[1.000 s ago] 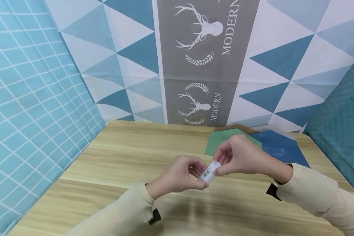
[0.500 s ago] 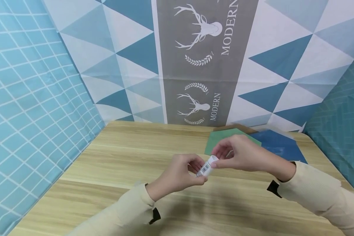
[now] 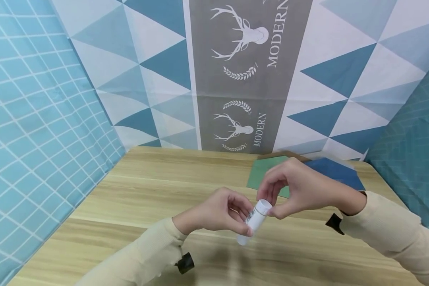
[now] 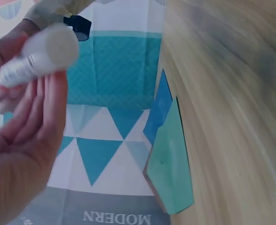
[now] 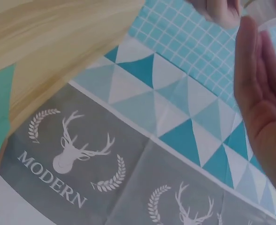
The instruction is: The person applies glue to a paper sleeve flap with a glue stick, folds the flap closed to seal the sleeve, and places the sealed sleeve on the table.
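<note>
A small white cylindrical bottle (image 3: 256,222) with a barcode label and a cap-like upper end is held tilted above the table. My left hand (image 3: 221,212) grips its body, thumb in front and fingers behind. At the upper end, my right hand (image 3: 304,188) pinches the rim between thumb and fingertips. The left wrist view has the bottle (image 4: 48,51) blurred, with one end facing the camera. In the right wrist view the fingers of my right hand (image 5: 264,103) reach up to the bottle, which is mostly cut off by the frame corner.
A green angular sheet (image 3: 258,174) and a blue one (image 3: 337,171) lie overlapping at the back right of the wooden table (image 3: 153,186). Brown and pale sheets show behind them. Patterned cloth walls (image 3: 243,91) enclose the back and sides.
The bottle now shows more of its length, its lower end sticking out below my left thumb. My right hand has kept to the upper end, with small shifts in its finger position.
</note>
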A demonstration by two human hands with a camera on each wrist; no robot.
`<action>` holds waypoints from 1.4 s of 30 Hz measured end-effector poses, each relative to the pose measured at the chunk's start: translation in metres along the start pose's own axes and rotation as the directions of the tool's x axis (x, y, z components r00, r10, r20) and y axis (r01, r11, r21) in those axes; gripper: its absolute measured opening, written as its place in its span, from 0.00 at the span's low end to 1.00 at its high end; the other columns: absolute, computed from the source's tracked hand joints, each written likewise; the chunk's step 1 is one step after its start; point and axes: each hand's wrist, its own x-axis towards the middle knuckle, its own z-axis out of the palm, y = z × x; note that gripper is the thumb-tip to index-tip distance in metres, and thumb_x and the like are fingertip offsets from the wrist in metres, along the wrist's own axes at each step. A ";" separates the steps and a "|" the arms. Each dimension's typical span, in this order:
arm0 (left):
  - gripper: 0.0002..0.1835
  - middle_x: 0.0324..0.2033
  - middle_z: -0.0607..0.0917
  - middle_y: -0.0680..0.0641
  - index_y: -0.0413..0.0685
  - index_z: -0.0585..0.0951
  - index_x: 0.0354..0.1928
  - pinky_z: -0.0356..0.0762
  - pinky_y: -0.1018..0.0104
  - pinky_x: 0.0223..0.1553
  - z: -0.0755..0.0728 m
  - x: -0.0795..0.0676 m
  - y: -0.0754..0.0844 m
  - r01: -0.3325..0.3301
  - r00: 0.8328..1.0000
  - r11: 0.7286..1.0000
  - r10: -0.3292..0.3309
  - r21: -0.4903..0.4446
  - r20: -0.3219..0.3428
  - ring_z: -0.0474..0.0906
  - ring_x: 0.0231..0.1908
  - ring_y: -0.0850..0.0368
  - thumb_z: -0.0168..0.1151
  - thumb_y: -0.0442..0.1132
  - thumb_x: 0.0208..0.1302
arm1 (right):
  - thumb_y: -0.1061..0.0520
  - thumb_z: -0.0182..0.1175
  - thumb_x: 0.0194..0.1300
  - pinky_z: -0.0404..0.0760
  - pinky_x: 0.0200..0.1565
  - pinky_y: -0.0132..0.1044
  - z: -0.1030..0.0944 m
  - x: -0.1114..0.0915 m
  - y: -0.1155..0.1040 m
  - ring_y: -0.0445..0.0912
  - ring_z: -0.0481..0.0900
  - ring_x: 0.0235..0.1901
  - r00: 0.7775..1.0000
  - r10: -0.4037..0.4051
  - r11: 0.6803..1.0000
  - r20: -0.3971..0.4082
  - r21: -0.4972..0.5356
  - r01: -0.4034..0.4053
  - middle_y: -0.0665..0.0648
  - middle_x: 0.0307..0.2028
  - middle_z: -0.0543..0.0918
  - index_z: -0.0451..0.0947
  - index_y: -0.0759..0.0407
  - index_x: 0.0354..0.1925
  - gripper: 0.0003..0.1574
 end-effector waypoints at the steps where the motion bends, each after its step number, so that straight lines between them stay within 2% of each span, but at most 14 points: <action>1: 0.16 0.33 0.86 0.36 0.31 0.82 0.39 0.85 0.69 0.37 0.001 0.000 0.000 0.004 1.000 1.000 -0.004 0.014 -0.025 0.81 0.28 0.68 0.72 0.27 0.45 | 0.64 0.70 0.49 0.84 0.30 0.32 0.002 0.000 0.000 0.33 0.81 0.25 0.999 0.044 0.999 -0.021 -0.023 -0.044 0.48 0.29 0.85 0.83 0.52 0.33 0.11; 4: 0.15 0.31 0.86 0.38 0.33 0.83 0.36 0.84 0.70 0.35 0.004 -0.001 0.000 0.012 0.994 0.999 -0.006 0.053 -0.112 0.81 0.27 0.67 0.74 0.28 0.43 | 0.62 0.70 0.47 0.83 0.27 0.31 0.009 0.001 -0.001 0.34 0.79 0.22 0.972 0.218 0.974 -0.085 -0.051 -0.223 0.47 0.24 0.84 0.83 0.54 0.29 0.07; 8: 0.14 0.27 0.86 0.41 0.35 0.83 0.33 0.83 0.73 0.33 0.008 0.000 -0.004 -0.003 0.974 0.990 0.035 0.144 -0.222 0.80 0.26 0.66 0.75 0.28 0.40 | 0.59 0.69 0.47 0.81 0.25 0.32 0.020 0.004 0.001 0.37 0.79 0.19 0.902 0.406 0.910 -0.147 -0.021 -0.414 0.48 0.19 0.83 0.81 0.55 0.25 0.05; 10: 0.13 0.26 0.86 0.43 0.37 0.83 0.31 0.82 0.75 0.31 0.011 0.000 -0.005 -0.018 0.958 0.972 0.083 0.233 -0.274 0.79 0.25 0.66 0.74 0.28 0.40 | 0.58 0.69 0.48 0.81 0.24 0.33 0.024 0.005 0.002 0.40 0.80 0.17 0.861 0.481 0.874 -0.163 0.008 -0.487 0.49 0.18 0.82 0.81 0.56 0.24 0.05; 13: 0.11 0.25 0.86 0.46 0.39 0.83 0.30 0.80 0.77 0.30 0.014 -0.001 -0.005 -0.027 0.930 0.928 0.160 0.372 -0.332 0.78 0.25 0.67 0.73 0.29 0.41 | 0.55 0.68 0.51 0.81 0.23 0.35 0.027 0.008 0.004 0.42 0.81 0.17 0.803 0.573 0.819 -0.165 0.070 -0.570 0.50 0.18 0.83 0.81 0.58 0.27 0.08; 15: 0.10 0.25 0.86 0.47 0.39 0.83 0.31 0.81 0.76 0.31 0.014 -0.001 -0.005 -0.031 0.918 0.909 0.190 0.415 -0.349 0.78 0.25 0.66 0.71 0.30 0.42 | 0.53 0.68 0.53 0.82 0.25 0.36 0.028 0.008 0.006 0.42 0.83 0.18 0.784 0.601 0.799 -0.155 0.111 -0.591 0.52 0.20 0.84 0.82 0.60 0.29 0.11; 17: 0.11 0.26 0.86 0.47 0.39 0.82 0.31 0.81 0.76 0.32 0.013 -0.002 -0.006 -0.033 0.916 0.908 0.194 0.418 -0.351 0.78 0.26 0.66 0.71 0.30 0.43 | 0.51 0.69 0.54 0.82 0.27 0.35 0.026 0.007 0.007 0.42 0.83 0.20 0.801 0.583 0.812 -0.134 0.116 -0.572 0.52 0.22 0.85 0.81 0.61 0.32 0.14; 20: 0.12 0.27 0.86 0.45 0.38 0.83 0.33 0.82 0.75 0.33 0.009 -0.002 -0.008 -0.047 0.931 0.932 0.171 0.360 -0.321 0.78 0.27 0.67 0.72 0.29 0.43 | 0.50 0.71 0.53 0.84 0.32 0.32 0.022 0.004 0.009 0.40 0.82 0.27 0.867 0.488 0.873 -0.097 0.078 -0.482 0.52 0.28 0.85 0.81 0.61 0.38 0.19; 24: 0.13 0.31 0.86 0.40 0.35 0.83 0.35 0.83 0.73 0.35 0.000 -0.002 -0.010 -0.073 0.973 0.976 0.115 0.204 -0.200 0.80 0.28 0.68 0.73 0.27 0.44 | 0.50 0.72 0.53 0.84 0.40 0.31 0.016 -0.001 0.009 0.38 0.80 0.39 0.969 0.241 0.970 -0.058 -0.001 -0.242 0.50 0.39 0.82 0.78 0.56 0.46 0.24; 26: 0.15 0.33 0.86 0.38 0.33 0.82 0.37 0.84 0.71 0.37 -0.004 -0.003 -0.010 -0.068 0.990 0.991 0.082 0.119 -0.114 0.81 0.29 0.68 0.72 0.27 0.44 | 0.51 0.72 0.53 0.84 0.43 0.32 0.014 -0.003 0.008 0.37 0.79 0.43 0.993 0.109 0.994 -0.033 -0.010 -0.110 0.48 0.43 0.81 0.77 0.51 0.48 0.24; 29: 0.16 0.36 0.85 0.35 0.31 0.81 0.40 0.84 0.68 0.41 -0.005 -0.005 -0.008 -0.049 0.999 0.998 0.049 0.030 0.008 0.82 0.32 0.68 0.71 0.26 0.46 | 0.54 0.70 0.55 0.84 0.43 0.33 0.012 -0.004 0.002 0.37 0.78 0.44 0.998 -0.059 0.998 0.009 -0.015 0.059 0.45 0.44 0.81 0.77 0.46 0.46 0.19; 33: 0.18 0.39 0.82 0.33 0.29 0.80 0.43 0.84 0.65 0.45 -0.004 -0.008 -0.003 -0.030 0.993 0.998 0.036 -0.053 0.112 0.81 0.35 0.68 0.69 0.24 0.47 | 0.60 0.70 0.55 0.83 0.40 0.32 0.010 -0.002 -0.006 0.35 0.78 0.40 0.986 -0.159 0.987 0.046 0.011 0.158 0.43 0.41 0.82 0.78 0.45 0.44 0.19; 38: 0.17 0.38 0.82 0.32 0.28 0.79 0.43 0.84 0.66 0.45 -0.001 -0.008 0.001 -0.031 0.987 0.996 0.044 -0.089 0.156 0.81 0.34 0.68 0.68 0.24 0.48 | 0.65 0.70 0.50 0.84 0.36 0.30 0.008 -0.001 -0.011 0.34 0.79 0.37 0.985 -0.167 0.985 0.050 0.039 0.165 0.43 0.36 0.82 0.79 0.45 0.39 0.20; 42: 0.16 0.37 0.83 0.30 0.28 0.80 0.41 0.84 0.66 0.44 0.002 -0.007 0.000 -0.096 0.991 0.994 0.101 -0.056 0.092 0.80 0.34 0.69 0.69 0.24 0.47 | 0.65 0.71 0.47 0.84 0.34 0.29 0.010 -0.001 -0.013 0.33 0.80 0.34 0.993 -0.114 0.993 -0.014 -0.018 0.114 0.43 0.33 0.84 0.81 0.46 0.36 0.19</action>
